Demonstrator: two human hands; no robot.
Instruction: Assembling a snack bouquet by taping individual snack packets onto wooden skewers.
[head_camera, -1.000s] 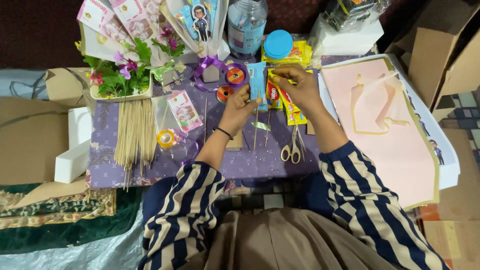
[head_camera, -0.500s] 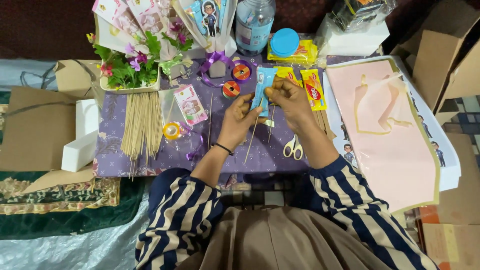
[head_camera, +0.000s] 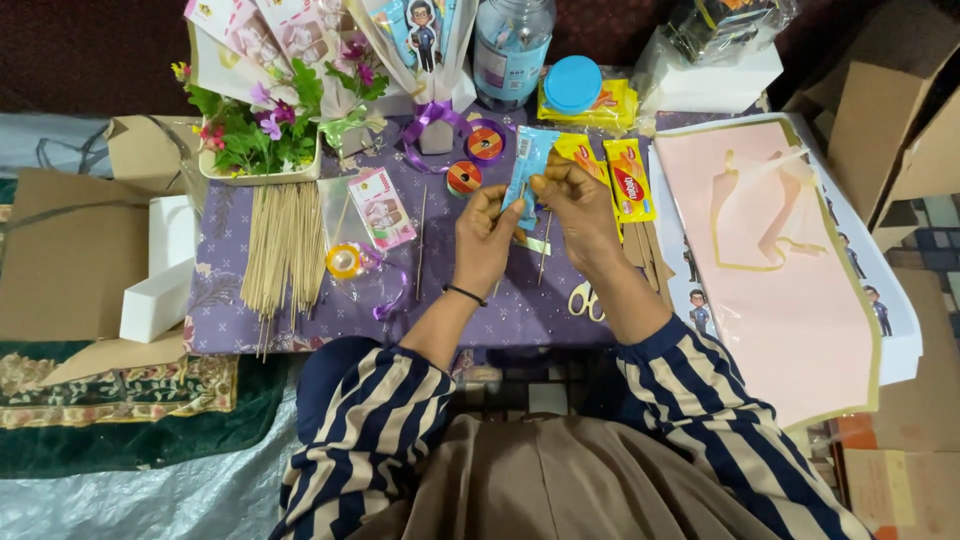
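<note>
My left hand (head_camera: 487, 238) and my right hand (head_camera: 576, 203) meet above the purple-clothed low table (head_camera: 230, 315). Between their fingertips they hold a light blue snack packet (head_camera: 526, 161), held upright. A thin wooden skewer (head_camera: 545, 248) shows just below the hands; whether a hand grips it I cannot tell. Two yellow and red snack packets (head_camera: 622, 178) lie on the table right beside my right hand. A pair of scissors (head_camera: 583, 299) lies under my right forearm.
A bundle of wooden skewers (head_camera: 283, 252) and a yellow tape roll (head_camera: 343, 261) lie at the left. Ribbon spools (head_camera: 485, 143), a flower box (head_camera: 258, 128), a clear jar (head_camera: 511, 45) stand behind. Pink sheets (head_camera: 775, 260) lie right, white foam blocks (head_camera: 160, 270) left.
The view has shifted a little. Both hands have drawn the blue packet slightly nearer, and the scissors are now partly covered by my right forearm.
</note>
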